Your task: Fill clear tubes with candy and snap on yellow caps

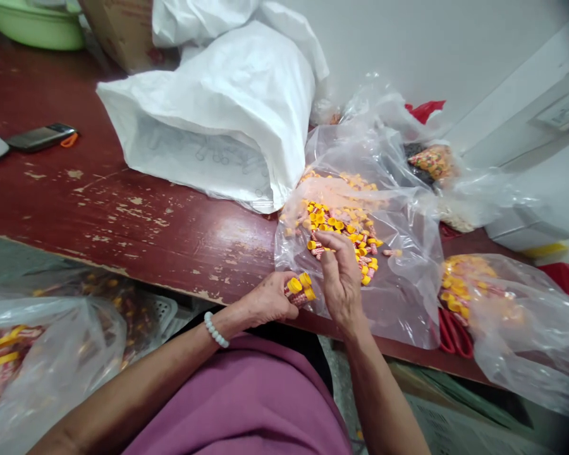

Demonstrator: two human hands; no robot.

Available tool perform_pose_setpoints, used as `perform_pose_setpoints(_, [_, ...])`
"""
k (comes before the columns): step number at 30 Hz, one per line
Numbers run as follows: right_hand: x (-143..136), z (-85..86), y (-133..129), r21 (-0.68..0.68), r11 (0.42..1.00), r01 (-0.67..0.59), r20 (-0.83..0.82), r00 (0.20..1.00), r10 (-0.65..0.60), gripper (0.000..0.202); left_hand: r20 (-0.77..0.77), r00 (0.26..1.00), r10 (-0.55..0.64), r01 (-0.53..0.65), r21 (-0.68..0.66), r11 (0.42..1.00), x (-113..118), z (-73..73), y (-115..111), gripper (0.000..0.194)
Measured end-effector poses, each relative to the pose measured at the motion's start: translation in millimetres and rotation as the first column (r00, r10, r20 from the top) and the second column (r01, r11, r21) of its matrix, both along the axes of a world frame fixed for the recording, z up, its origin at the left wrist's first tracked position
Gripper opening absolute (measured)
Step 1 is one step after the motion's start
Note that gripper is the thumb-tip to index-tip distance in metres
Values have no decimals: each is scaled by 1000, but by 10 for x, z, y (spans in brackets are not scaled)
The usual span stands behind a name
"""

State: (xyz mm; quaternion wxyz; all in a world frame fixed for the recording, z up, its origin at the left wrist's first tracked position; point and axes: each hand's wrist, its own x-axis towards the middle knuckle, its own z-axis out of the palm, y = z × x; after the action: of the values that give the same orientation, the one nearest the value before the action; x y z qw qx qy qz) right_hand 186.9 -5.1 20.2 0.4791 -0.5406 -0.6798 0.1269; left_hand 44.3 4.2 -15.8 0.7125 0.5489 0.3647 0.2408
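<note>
My left hand (pixel 271 299), with a pale beaded bracelet at the wrist, is closed round several small red-and-white pieces with yellow caps (pixel 299 288) at the table's front edge. To its right, my right hand (pixel 339 272) reaches over the mouth of a clear plastic bag (pixel 398 309). Its thumb and index finger are curled near one another at a pile of yellow-capped pieces (pixel 332 221) in the bag. Whether a piece is between those fingertips cannot be made out.
A large white sack (pixel 237 95) lies open on the worn red table (pixel 171 234). A phone (pixel 42 137) is at the left. Another clear bag of yellow pieces (pixel 469 284) stands right. Below the table's left edge are more filled bags (pixel 76 341).
</note>
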Motion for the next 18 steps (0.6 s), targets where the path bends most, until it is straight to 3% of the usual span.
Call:
perform_pose_setpoints(2, [71, 3, -122, -13, 995, -95, 206, 974, 95, 35, 4, 1000, 24, -23, -65, 998, -45, -1, 21, 24])
perform_pose_setpoints(4, [74, -32, -241, -42, 987, -157, 408, 899, 160, 54, 26, 999, 39, -37, -87, 996, -53, -7, 26, 27])
perform_pose_setpoints(7, [-27, -138, -342, -34, 991, -131, 573, 810, 126, 70, 83, 992, 92, -84, -97, 992, -6, 10, 11, 39])
perform_pose_setpoints(12, [-212, -284, -329, 55, 998, -7, 555, 832, -25, 58, 6, 980, 198, -197, -81, 977, 53, 93, -23, 44])
perform_pose_setpoints(18, [-258, -323, -314, 153, 985, -76, 478, 879, -7, 53, 36, 963, 269, -265, -93, 960, 30, 50, -52, 29])
